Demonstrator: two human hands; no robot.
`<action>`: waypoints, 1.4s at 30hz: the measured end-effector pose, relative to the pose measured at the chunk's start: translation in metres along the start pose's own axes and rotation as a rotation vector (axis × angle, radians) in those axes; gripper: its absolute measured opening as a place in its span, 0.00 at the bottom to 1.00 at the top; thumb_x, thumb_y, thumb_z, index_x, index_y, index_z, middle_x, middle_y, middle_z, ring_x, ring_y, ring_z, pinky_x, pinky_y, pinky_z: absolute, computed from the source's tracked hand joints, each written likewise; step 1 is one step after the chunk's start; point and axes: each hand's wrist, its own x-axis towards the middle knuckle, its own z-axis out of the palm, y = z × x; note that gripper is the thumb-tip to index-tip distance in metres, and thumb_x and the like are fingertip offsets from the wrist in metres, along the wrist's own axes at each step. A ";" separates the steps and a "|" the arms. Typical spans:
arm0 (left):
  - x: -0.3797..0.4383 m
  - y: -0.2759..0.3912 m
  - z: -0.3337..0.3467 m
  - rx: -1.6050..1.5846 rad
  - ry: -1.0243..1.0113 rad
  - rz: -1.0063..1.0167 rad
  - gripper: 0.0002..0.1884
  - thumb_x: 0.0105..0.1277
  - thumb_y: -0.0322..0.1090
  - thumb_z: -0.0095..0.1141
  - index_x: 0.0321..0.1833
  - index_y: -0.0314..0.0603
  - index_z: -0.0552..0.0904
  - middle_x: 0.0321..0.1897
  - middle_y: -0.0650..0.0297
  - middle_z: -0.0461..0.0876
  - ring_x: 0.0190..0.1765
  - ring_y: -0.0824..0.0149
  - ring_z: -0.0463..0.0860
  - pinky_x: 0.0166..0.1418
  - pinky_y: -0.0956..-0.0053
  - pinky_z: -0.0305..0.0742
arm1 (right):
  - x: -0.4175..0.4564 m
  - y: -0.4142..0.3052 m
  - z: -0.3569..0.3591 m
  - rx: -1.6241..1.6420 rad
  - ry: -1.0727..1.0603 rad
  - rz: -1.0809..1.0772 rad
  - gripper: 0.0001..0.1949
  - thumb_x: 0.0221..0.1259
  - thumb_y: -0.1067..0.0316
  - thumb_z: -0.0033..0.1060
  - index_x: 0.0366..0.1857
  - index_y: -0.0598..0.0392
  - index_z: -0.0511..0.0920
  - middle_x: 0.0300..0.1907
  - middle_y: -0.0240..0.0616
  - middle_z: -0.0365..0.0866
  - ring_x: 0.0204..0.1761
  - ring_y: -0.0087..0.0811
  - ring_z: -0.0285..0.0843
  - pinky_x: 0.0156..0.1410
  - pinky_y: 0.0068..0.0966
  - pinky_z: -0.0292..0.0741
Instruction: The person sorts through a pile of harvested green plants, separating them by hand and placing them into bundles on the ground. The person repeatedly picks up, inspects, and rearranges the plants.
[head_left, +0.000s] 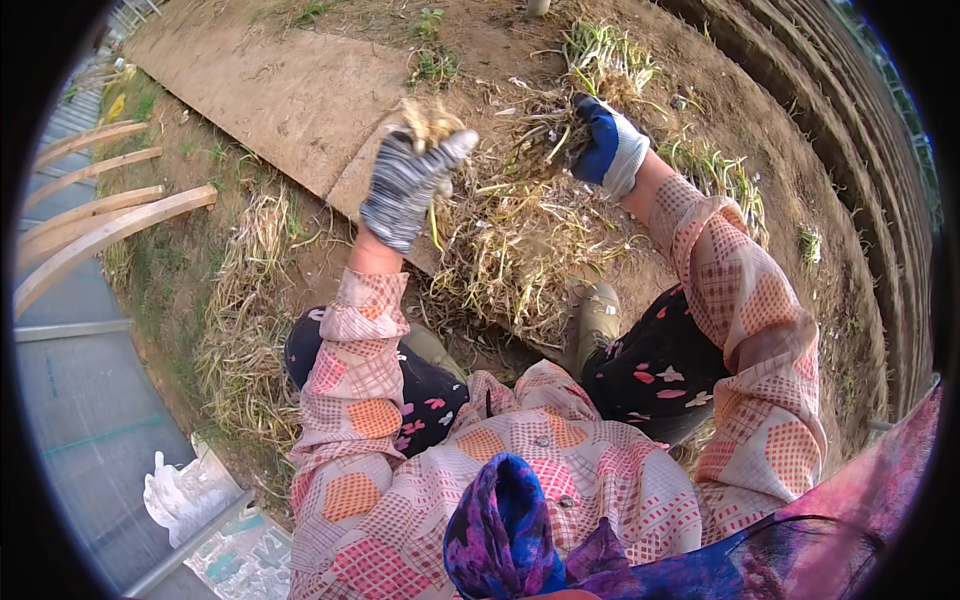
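My left hand (415, 180), in a grey striped knit glove, grips a small bunch of onion-like plants (430, 122). Their tan, blurred roots stick up above the fist, and a green-yellow leaf hangs below it. My right hand (609, 146), in a white glove with a blue coated palm, is closed around a tangle of withered leaves (551, 135); its fingertips are partly hidden. Between and below both hands lies a loose heap of dry, yellowed leaves and stalks (517, 247). A bundle of green and white onion-like plants (611, 60) rests on the soil just beyond my right hand.
A flat brown board (277, 97) lies on the ground ahead and left. More bundled plants (716, 176) are at the right, beside furrowed soil (817, 97). Dry leaves (247, 300) line the left side, near curved wooden pieces (112, 232) and a translucent sheet wall (90, 390). My boots (598, 315) flank the heap.
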 end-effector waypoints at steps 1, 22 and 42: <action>0.001 -0.004 0.017 0.100 -0.081 0.108 0.16 0.56 0.45 0.70 0.36 0.41 0.83 0.22 0.69 0.80 0.23 0.75 0.75 0.30 0.78 0.73 | 0.000 0.001 0.001 0.022 0.015 -0.010 0.11 0.68 0.59 0.53 0.42 0.56 0.75 0.36 0.43 0.83 0.36 0.45 0.82 0.48 0.51 0.80; 0.001 -0.025 0.033 -0.486 0.066 -0.182 0.06 0.64 0.31 0.61 0.41 0.39 0.82 0.21 0.70 0.77 0.21 0.75 0.74 0.25 0.82 0.70 | -0.002 0.027 -0.004 -0.721 -0.291 -0.206 0.14 0.67 0.59 0.55 0.52 0.52 0.75 0.40 0.38 0.79 0.31 0.28 0.79 0.34 0.24 0.79; 0.008 0.010 -0.028 -0.458 0.124 0.165 0.11 0.64 0.37 0.61 0.46 0.42 0.80 0.31 0.62 0.83 0.31 0.70 0.82 0.33 0.76 0.79 | -0.028 0.011 0.013 -0.523 -0.049 -0.057 0.09 0.69 0.62 0.48 0.37 0.54 0.76 0.31 0.37 0.81 0.31 0.34 0.81 0.40 0.37 0.83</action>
